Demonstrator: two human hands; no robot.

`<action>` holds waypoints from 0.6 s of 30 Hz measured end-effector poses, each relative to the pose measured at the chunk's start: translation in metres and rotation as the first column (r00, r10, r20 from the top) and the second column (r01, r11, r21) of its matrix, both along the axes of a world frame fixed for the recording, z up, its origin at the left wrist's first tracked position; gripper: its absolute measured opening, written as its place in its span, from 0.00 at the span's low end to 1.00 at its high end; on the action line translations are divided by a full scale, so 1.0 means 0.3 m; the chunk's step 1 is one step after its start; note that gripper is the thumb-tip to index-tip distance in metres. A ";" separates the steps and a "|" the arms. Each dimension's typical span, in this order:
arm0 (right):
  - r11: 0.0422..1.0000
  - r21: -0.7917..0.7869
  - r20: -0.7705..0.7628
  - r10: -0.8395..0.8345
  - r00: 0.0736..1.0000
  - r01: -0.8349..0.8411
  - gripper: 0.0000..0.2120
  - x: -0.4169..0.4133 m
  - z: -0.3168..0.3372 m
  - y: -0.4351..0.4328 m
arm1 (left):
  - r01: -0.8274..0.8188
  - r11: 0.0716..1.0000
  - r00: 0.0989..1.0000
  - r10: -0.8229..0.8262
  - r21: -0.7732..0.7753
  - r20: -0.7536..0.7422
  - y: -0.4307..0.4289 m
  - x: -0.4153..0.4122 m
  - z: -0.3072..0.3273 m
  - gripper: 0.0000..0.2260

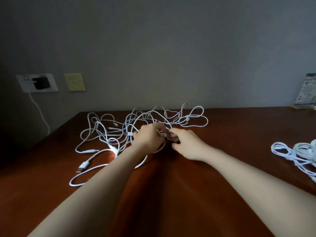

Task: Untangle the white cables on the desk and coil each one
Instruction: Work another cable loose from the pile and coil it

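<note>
Clearly untangling is underway: at frame centre the left hand (pixel 148 136) and right hand (pixel 185 144) both pinch strands of the white cables (pixel 119 134); next, probably free one end.

place: I read a plain indoor room, home or hotel, cannot tell which | 12 o'clock: bare grey wall (pixel 153 48) behind a red-brown wooden tabletop (pixel 222 127) | 10 o'clock: white socket plate (pixel 22 82) with black charger (pixel 41 82) plugged in, white cord (pixel 40 110) hanging down, yellowish wall plate (pixel 75 82) beside it | 2 o'clock: printed card (pixel 307 91) standing at the tabletop's back edge
</note>
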State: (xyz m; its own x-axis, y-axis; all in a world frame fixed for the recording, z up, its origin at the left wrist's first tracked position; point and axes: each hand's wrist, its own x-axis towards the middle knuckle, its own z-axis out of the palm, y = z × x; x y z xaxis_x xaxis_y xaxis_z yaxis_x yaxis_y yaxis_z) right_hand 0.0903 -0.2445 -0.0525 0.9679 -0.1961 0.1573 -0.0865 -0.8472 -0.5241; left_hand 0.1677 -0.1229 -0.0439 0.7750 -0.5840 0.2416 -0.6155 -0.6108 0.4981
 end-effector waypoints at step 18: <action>0.995 -0.016 0.475 0.098 0.875 -0.102 0.11 -0.124 0.454 0.164 | -0.049 0.591 0.931 -0.265 -0.805 -0.252 0.209 -0.167 0.527 0.11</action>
